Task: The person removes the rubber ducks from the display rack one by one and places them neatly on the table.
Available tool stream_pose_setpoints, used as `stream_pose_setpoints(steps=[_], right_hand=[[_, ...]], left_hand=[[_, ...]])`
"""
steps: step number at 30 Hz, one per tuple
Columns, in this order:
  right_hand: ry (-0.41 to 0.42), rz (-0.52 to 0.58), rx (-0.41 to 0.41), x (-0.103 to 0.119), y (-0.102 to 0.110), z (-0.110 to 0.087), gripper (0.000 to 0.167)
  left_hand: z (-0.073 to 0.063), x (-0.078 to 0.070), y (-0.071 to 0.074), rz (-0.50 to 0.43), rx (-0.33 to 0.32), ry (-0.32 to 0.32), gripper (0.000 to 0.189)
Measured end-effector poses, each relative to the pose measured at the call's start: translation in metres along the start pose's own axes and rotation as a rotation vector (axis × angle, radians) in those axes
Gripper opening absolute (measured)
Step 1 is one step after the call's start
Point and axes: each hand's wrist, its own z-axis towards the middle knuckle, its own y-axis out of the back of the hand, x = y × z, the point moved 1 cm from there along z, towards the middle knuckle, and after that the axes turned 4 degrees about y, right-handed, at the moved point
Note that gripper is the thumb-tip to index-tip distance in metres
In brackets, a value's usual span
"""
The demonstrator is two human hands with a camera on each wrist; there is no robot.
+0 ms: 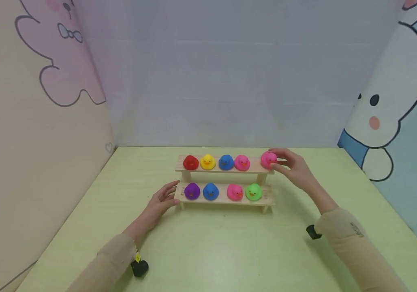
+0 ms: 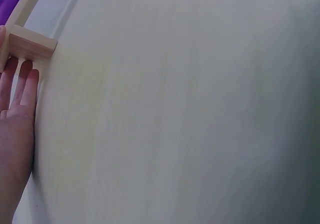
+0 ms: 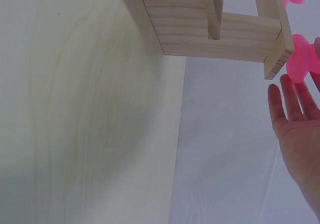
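Observation:
A two-tier wooden rack [image 1: 226, 170] stands on the table, a row of rubber ducks on each tier. My right hand [image 1: 296, 170] pinches a pink duck [image 1: 268, 160] at the right end of the upper tier, thumb in front and fingers behind. In the right wrist view that duck [image 3: 298, 59] is beside the plank's end. My left hand [image 1: 159, 203] holds the left end of the lower tier, thumb at the front corner and fingers toward the back. The left wrist view shows the fingers [image 2: 31, 86] against the rack's wooden leg [image 2: 32, 41].
The upper tier carries red [image 1: 191, 162], yellow [image 1: 208, 162], blue [image 1: 225, 162] and pink [image 1: 242, 162] ducks. Below sit purple [image 1: 192, 191], blue [image 1: 210, 191], pink [image 1: 235, 192] and green [image 1: 253, 192] ones. Pale cloth [image 1: 226, 81] hangs behind the table [image 1: 223, 251].

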Motion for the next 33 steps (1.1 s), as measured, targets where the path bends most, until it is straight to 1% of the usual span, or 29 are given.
stream_pose_setpoints(steps=[6,8,12,14,22,28,33], right_hand=[[0.003,0.01,-0.076,-0.008,0.009,-0.001,0.043],[-0.004,0.031,-0.101,-0.012,0.011,-0.001,0.043],[-0.043,0.065,-0.147,-0.021,0.013,0.0,0.042],[-0.07,0.068,-0.155,-0.025,0.013,-0.001,0.042],[-0.148,-0.006,-0.111,-0.047,0.014,-0.007,0.044],[-0.23,-0.067,-0.03,-0.06,0.019,-0.012,0.048],[-0.277,-0.112,0.031,-0.072,0.024,-0.017,0.05]], left_hand=[[0.001,-0.001,0.0,0.007,0.003,-0.007,0.068],[0.001,-0.001,0.001,0.012,0.001,-0.006,0.068],[0.001,-0.002,0.001,0.021,-0.003,-0.011,0.068],[0.0,-0.002,0.001,0.022,-0.004,-0.01,0.067],[0.001,0.0,0.001,0.02,-0.004,-0.003,0.067],[0.0,0.001,0.001,0.024,-0.007,-0.005,0.067],[0.0,0.001,0.0,0.011,-0.003,-0.015,0.066]])
